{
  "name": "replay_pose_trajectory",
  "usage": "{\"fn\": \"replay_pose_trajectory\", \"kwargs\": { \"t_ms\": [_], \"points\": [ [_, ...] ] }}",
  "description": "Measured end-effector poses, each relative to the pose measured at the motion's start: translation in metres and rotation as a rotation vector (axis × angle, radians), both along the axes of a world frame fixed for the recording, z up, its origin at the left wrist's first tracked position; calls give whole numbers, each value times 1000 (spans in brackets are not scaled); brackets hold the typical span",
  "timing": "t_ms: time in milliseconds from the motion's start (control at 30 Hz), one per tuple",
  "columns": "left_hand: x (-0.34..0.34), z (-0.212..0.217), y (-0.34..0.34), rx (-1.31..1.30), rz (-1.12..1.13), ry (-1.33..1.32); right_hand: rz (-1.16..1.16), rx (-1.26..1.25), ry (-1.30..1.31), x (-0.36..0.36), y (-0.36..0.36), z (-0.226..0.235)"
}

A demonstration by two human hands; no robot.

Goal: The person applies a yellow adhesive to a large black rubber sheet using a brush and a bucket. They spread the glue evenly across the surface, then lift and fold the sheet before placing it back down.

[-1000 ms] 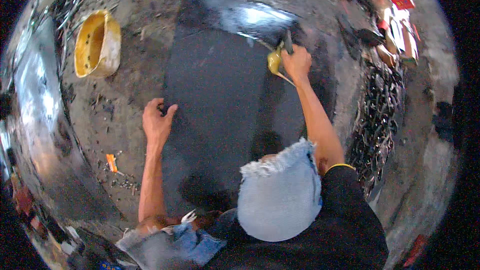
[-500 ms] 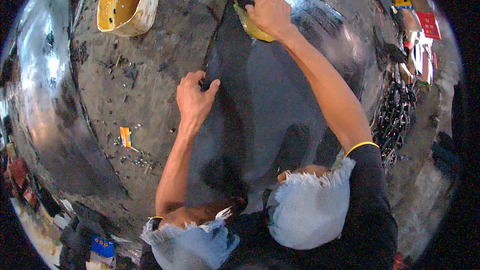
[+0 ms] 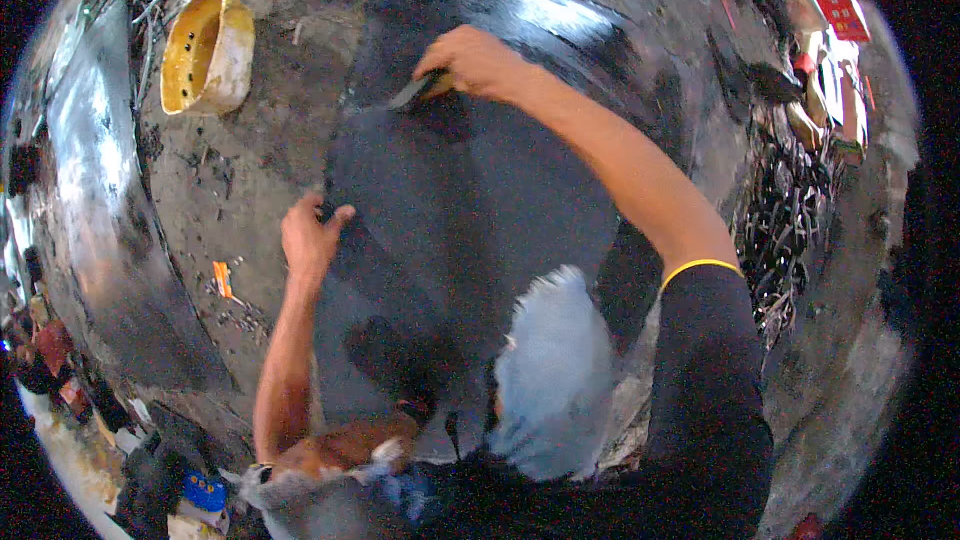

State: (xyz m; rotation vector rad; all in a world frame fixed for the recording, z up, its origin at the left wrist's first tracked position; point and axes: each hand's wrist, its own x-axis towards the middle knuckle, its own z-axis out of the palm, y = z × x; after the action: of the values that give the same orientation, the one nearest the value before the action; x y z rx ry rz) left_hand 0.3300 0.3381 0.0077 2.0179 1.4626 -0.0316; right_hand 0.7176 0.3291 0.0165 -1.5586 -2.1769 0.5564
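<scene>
Toward the top centre of the frame, the right hand [image 3: 475,60] has its fingers curled around a flat-bladed tool [image 3: 408,95], whose edge slants down to the left, onto the dark sheet [image 3: 520,175]. That sheet fills the middle of the frame – glossy near its top, duller below. At centre left, the left hand [image 3: 308,235] rests at the sheet's left border, thumb and fingertips set a little apart; I cannot tell whether they pinch the edge.

Upper left on the floor stands a yellow and white container [image 3: 232,65], tilted in view, with dark specks inside. Left of the left hand lies a small orange packet [image 3: 222,280]. Right of the sheet runs a heap of dark, chain-like pieces [image 3: 785,220] – with a red box [image 3: 838,12] above it, at upper right.
</scene>
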Motion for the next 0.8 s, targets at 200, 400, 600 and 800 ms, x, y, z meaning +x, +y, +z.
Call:
{"fn": "replay_pose_trajectory", "kwargs": {
  "t_ms": [200, 400, 600, 800],
  "points": [
    [-5, -11, 17, 78, -130, -63, -453, -83, -121, 78, -249, 20],
    [-6, -13, 15, 114, -195, 34, -855, -250, -105, 8, -427, 42],
    [6, -29, 9, 129, -293, -88, -1218, 253, -362, -74, -472, -2],
    [-37, -14, 22, 250, -313, -194, -1682, 142, -76, -175, -447, 32]
  ]
}}
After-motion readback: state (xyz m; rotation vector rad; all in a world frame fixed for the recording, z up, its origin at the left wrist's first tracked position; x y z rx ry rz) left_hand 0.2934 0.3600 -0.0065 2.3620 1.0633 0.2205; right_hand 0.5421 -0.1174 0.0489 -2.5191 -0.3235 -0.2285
